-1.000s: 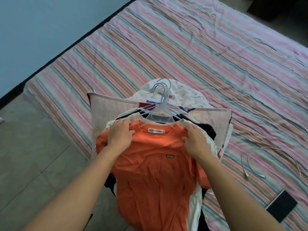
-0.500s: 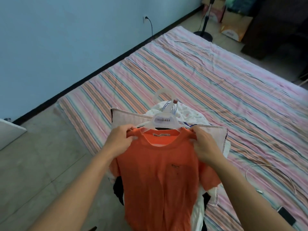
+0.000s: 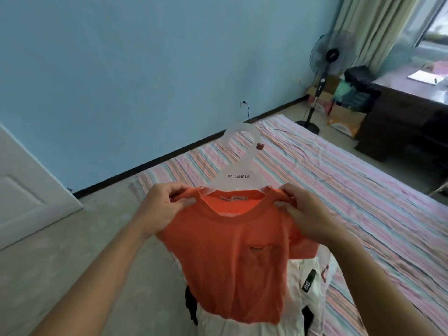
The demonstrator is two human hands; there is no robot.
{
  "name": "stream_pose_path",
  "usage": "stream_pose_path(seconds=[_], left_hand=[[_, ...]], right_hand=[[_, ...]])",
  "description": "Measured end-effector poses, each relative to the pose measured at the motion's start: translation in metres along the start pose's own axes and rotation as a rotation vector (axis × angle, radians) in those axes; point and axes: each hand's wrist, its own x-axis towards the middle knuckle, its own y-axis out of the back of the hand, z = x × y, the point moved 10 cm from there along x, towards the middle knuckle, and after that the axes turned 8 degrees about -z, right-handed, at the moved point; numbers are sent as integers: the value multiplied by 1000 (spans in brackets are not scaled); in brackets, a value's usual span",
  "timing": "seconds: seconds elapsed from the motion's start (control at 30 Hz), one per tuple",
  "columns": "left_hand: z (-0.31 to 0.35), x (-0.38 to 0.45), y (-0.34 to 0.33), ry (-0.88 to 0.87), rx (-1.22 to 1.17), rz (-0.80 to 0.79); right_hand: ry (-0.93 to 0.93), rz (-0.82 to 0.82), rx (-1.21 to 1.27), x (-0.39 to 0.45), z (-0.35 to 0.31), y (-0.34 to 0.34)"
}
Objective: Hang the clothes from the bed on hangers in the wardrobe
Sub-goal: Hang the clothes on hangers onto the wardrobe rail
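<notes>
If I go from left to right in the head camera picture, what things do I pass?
White door → left hand → orange T-shirt → right hand → standing fan → dark desk.

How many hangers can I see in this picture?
1: a white hanger inside the orange shirt, held up by both hands over the bed's edge. More may be hidden under the clothes below.

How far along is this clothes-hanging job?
Done: the orange T-shirt already sits on a white plastic hanger. In hand: the left hand and right hand pinch its shoulders, holding it up over the striped bed. Left: carrying it to the wardrobe, which is not in view, and hanging the white and dark garments below it.
</notes>
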Motion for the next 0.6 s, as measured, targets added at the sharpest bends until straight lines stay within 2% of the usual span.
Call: stream_pose_path(seconds=[0.2,0.4,0.6], left_hand=[[42,-101,77,-35,-6,194],[46,-208,133,-10,-126,300],[56,-288,181,-19,-109,426]], right_hand=[[147,-25,18,-26,-106,0],[301,-69,16,-51,-206,-23],[426,-105,-19,-69,-284,-47]])
